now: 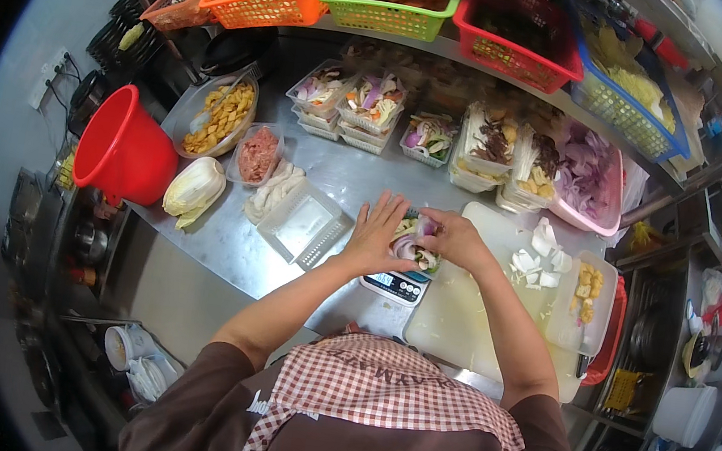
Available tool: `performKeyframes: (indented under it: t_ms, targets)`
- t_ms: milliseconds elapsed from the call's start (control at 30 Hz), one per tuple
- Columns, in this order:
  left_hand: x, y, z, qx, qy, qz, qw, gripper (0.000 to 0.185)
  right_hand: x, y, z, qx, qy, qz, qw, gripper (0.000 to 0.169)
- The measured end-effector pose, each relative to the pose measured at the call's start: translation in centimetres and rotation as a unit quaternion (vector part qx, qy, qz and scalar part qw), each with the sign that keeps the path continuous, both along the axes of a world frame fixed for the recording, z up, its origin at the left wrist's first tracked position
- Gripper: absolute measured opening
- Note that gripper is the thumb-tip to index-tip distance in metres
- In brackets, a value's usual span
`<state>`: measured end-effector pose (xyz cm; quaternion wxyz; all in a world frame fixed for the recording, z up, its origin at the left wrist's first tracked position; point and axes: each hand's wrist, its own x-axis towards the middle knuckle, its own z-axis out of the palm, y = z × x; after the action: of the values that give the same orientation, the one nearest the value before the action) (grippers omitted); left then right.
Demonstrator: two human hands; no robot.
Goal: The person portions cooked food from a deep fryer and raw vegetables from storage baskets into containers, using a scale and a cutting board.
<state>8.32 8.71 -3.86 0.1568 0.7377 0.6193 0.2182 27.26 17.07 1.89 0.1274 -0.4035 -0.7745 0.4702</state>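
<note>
A small plastic basket of cut vegetables with purple onion, green and pale pieces rests on a digital kitchen scale with a lit display. My left hand lies along the basket's left side, fingers extended and thumb near its front edge. From the right, my right hand reaches over the basket with thumb and fingers pinched on a piece of purple onion. Left of the scale stands an empty clear plastic basket next to a crumpled pale cloth.
A white cutting board with white pieces lies right, beside a container of yellow chunks. Filled vegetable boxes stand behind. Napa cabbage, minced meat and a red bucket stand left. Coloured baskets line the overhead shelf.
</note>
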Motion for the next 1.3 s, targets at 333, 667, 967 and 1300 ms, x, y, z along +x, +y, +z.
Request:
performKeyframes:
  t_ms: [333,667,967,1300]
  targets:
    - [-1.8,0.2,-0.9,0.106,-0.077,0.027,0.991,0.058,3.0,-1.8,-1.3,0.241,-0.104,-0.010,0.965,0.032]
    - [-4.0,-0.6,0.4,0.137,-0.205,0.130,0.961,0.040,-0.1,0.3,-1.5,0.047,-0.012,-0.021,0.999,0.018]
    - [-3.8,-4.1,0.2,0.061,-0.285,0.193,0.937,0.036,-3.4,8.8,-4.6,0.024,0.017,0.019,0.999,0.021]
    - [-3.7,-2.5,1.7,0.021,-0.308,0.205,0.929,0.021,-3.3,11.9,-14.9,0.262,-0.064,0.110,0.956,0.017]
